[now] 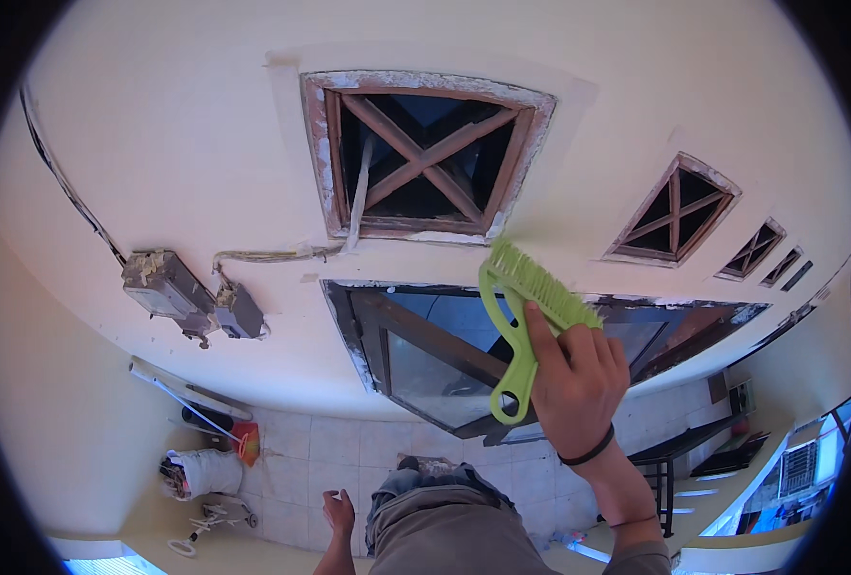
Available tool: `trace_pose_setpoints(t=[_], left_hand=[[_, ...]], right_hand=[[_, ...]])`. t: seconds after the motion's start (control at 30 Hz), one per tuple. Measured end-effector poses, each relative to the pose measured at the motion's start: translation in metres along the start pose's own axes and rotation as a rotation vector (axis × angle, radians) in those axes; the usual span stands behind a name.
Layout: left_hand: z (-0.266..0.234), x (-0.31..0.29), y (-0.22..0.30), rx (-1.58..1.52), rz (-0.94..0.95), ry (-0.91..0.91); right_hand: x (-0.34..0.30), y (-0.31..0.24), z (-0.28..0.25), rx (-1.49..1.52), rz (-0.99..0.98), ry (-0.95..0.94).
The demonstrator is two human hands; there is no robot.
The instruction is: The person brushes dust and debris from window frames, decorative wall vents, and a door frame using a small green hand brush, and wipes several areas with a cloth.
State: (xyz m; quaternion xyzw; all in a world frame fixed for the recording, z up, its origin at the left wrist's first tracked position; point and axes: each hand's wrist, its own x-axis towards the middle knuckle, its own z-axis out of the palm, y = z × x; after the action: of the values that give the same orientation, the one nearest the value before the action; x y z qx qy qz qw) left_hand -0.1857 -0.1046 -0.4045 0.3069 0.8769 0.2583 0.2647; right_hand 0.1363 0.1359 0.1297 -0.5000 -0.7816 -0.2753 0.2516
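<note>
My right hand (579, 383) is raised in front of the wall, its fingers wrapped round a light-green hand brush (513, 331) with a looped handle. The index finger stretches along the brush's back. Pale green bristles (545, 283) point up and to the right, toward the wall. The brush's upper tip is close to the lower right corner of a square vent frame (425, 232) with crossed brown bars and peeling paint; I cannot tell whether they touch. Low beside my body hangs my left hand (339, 510), holding nothing, fingers loosely bent and apart.
Below the vent is a dark-framed door (435, 359) with glass panes. Grey meter boxes (166, 287) and cables are fixed to the wall at left. A white sack (209, 472) and an orange dustpan-like thing (246, 444) lie on the tiled floor (334, 443). Black metal railings stand at right.
</note>
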Motion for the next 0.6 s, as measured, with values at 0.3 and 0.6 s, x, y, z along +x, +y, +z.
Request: trace_pose_setpoints(t=[0.3, 0.6], left_hand=[[-0.008, 0.01, 0.003, 0.043, 0.034, 0.007], [-0.007, 0.007, 0.007, 0.046, 0.015, -0.032]], right_hand=[[-0.003, 0.003, 0.03, 0.172, 0.058, 0.128], [-0.012, -0.005, 0.038, 0.272, 0.12, 0.115]])
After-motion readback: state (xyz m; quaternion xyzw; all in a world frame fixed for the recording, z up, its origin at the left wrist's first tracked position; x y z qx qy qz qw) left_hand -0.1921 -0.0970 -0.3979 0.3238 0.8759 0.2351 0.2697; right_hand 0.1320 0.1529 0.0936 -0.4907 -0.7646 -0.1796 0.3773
